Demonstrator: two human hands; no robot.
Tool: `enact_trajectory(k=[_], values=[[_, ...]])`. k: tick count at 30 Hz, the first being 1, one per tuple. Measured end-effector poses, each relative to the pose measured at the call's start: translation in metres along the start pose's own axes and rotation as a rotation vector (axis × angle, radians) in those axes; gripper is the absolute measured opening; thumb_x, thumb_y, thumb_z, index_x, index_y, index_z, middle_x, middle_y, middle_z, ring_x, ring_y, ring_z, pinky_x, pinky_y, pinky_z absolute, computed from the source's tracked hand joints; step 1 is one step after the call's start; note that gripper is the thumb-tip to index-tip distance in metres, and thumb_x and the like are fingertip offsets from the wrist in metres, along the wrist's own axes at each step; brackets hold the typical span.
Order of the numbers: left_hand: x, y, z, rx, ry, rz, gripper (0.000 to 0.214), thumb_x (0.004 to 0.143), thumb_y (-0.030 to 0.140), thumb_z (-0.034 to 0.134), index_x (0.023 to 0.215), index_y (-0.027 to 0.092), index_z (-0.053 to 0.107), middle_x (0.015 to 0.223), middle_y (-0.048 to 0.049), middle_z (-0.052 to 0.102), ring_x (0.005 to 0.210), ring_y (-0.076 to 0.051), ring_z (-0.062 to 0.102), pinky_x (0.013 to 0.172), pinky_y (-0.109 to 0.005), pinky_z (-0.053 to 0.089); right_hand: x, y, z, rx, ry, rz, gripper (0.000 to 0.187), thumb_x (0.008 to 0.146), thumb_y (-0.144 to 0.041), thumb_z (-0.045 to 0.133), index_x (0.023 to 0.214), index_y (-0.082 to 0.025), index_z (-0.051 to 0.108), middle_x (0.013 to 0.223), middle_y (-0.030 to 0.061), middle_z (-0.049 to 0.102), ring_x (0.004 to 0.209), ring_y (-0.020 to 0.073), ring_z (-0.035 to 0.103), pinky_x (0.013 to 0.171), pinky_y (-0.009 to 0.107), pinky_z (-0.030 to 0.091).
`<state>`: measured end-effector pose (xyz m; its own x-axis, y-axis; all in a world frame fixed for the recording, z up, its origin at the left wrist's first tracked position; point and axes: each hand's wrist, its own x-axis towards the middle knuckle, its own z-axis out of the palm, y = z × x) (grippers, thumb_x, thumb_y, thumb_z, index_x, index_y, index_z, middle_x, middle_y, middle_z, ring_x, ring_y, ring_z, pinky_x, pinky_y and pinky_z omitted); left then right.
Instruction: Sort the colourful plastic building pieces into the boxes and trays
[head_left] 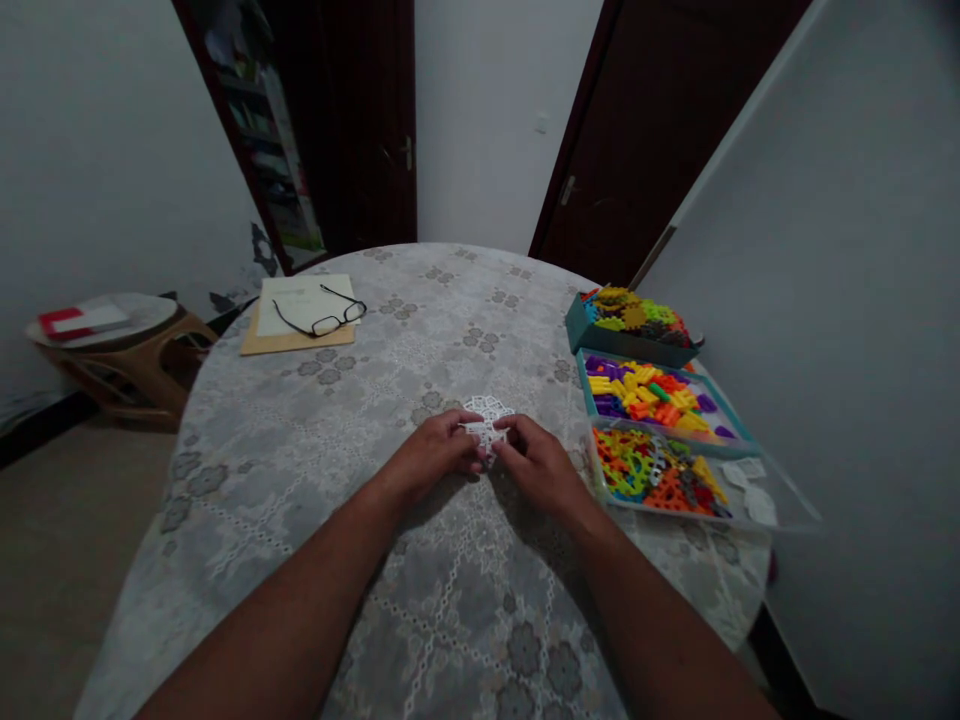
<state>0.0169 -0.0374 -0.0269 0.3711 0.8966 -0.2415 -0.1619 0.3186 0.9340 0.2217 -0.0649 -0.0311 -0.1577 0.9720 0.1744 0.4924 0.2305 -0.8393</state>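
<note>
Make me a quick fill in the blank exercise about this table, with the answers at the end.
1. The left hand and the right hand hold a lattice piece whose colour is ____.
2. From the person's seat, the glasses lie on papers toward the table's ____ side.
3. The colourful pieces fill containers on the table's ____ side.

Missing words: white; left; right.

White piece (489, 406), grey floral tablecloth (457, 580)
</note>
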Motion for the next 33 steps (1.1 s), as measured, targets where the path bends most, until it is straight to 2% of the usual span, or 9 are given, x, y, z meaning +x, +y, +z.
enact_trajectory(k=[4, 7, 10, 13, 16, 19, 27, 30, 33], values=[[-0.001, -0.003, 0.002, 0.04, -0.067, 0.026, 0.039, 0.089, 0.021, 0.075, 0.126, 0.011, 0.073, 0.107, -0.0164, 0.079, 0.08, -0.019, 0.076, 0.076, -0.033, 0.063, -0.002, -0.004, 0.016, 0.028, 0.053, -0.011, 0.014, 0.099, -0.038, 0.067, 0.103, -0.025, 0.071, 0.086, -0.0012, 0.067, 0.077, 0.0181, 0.061, 0.071, 0.031, 0.044], [0.0, -0.006, 0.004, 0.055, -0.072, 0.044, 0.031, 0.088, 0.018, 0.073, 0.117, 0.011, 0.076, 0.11, -0.0169, 0.079, 0.084, -0.019, 0.077, 0.075, -0.03, 0.063, -0.001, -0.005, 0.022, -0.017, 0.072, -0.072, 0.014, 0.101, -0.038, 0.066, 0.101, -0.025, 0.072, 0.09, 0.0007, 0.069, 0.081, 0.0191, 0.064, 0.077, 0.032, 0.047], [0.002, -0.005, 0.004, 0.006, 0.012, 0.037, 0.029, 0.089, 0.017, 0.07, 0.117, 0.012, 0.074, 0.106, -0.0153, 0.078, 0.084, -0.021, 0.078, 0.073, -0.032, 0.065, 0.0, -0.002, 0.021, -0.082, 0.106, -0.104, 0.017, 0.104, -0.033, 0.059, 0.11, -0.024, 0.073, 0.099, 0.0041, 0.073, 0.089, 0.0209, 0.068, 0.083, 0.034, 0.05], [0.003, 0.0, 0.0, -0.069, 0.14, 0.002, 0.033, 0.092, 0.017, 0.067, 0.125, 0.016, 0.068, 0.104, -0.013, 0.076, 0.082, -0.023, 0.079, 0.064, -0.033, 0.066, -0.001, 0.002, 0.018, -0.28, 0.117, -0.087, 0.021, 0.104, -0.029, 0.058, 0.118, -0.022, 0.073, 0.112, 0.0096, 0.073, 0.102, 0.0247, 0.069, 0.091, 0.036, 0.051], [0.004, 0.006, -0.005, -0.105, 0.217, -0.004, 0.033, 0.092, 0.015, 0.064, 0.125, 0.017, 0.066, 0.106, -0.0126, 0.074, 0.081, -0.022, 0.08, 0.059, -0.031, 0.066, -0.004, 0.005, 0.018, -0.506, 0.038, -0.029, 0.024, 0.1, -0.03, 0.068, 0.122, -0.02, 0.072, 0.121, 0.0132, 0.071, 0.106, 0.0271, 0.068, 0.091, 0.036, 0.05], [0.004, 0.008, -0.006, -0.121, 0.224, -0.006, 0.03, 0.092, 0.014, 0.063, 0.122, 0.016, 0.066, 0.109, -0.0133, 0.075, 0.078, -0.02, 0.078, 0.058, -0.029, 0.065, -0.004, 0.005, 0.018, -0.59, -0.027, 0.019, 0.022, 0.099, -0.029, 0.072, 0.119, -0.02, 0.071, 0.12, 0.012, 0.071, 0.104, 0.026, 0.068, 0.087, 0.034, 0.048], [0.004, 0.004, -0.001, -0.095, 0.177, -0.037, 0.033, 0.093, 0.012, 0.062, 0.126, 0.014, 0.065, 0.101, -0.0123, 0.074, 0.08, -0.021, 0.078, 0.058, -0.031, 0.066, 0.001, 0.01, 0.017, -0.531, -0.044, 0.0, 0.005, 0.099, -0.019, 0.062, 0.1, -0.02, 0.067, 0.101, 0.007, 0.071, 0.092, 0.0213, 0.063, 0.081, 0.031, 0.04], [0.004, 0.003, -0.001, -0.084, 0.178, -0.02, 0.032, 0.092, 0.013, 0.064, 0.124, 0.015, 0.066, 0.102, -0.0121, 0.074, 0.081, -0.021, 0.078, 0.06, -0.031, 0.065, 0.002, 0.013, 0.014, -0.455, -0.012, 0.002, 0.017, 0.1, -0.022, 0.058, 0.083, -0.022, 0.059, 0.086, 0.0033, 0.066, 0.081, 0.0194, 0.058, 0.074, 0.031, 0.037], [0.004, 0.002, -0.001, -0.059, 0.188, 0.001, 0.031, 0.092, 0.014, 0.065, 0.123, 0.015, 0.066, 0.097, -0.0108, 0.074, 0.08, -0.021, 0.077, 0.061, -0.03, 0.065, 0.002, 0.01, 0.01, -0.257, 0.078, 0.019, 0.028, 0.106, -0.033, 0.052, 0.08, -0.024, 0.055, 0.081, 0.0016, 0.063, 0.077, 0.0195, 0.058, 0.072, 0.031, 0.039]])
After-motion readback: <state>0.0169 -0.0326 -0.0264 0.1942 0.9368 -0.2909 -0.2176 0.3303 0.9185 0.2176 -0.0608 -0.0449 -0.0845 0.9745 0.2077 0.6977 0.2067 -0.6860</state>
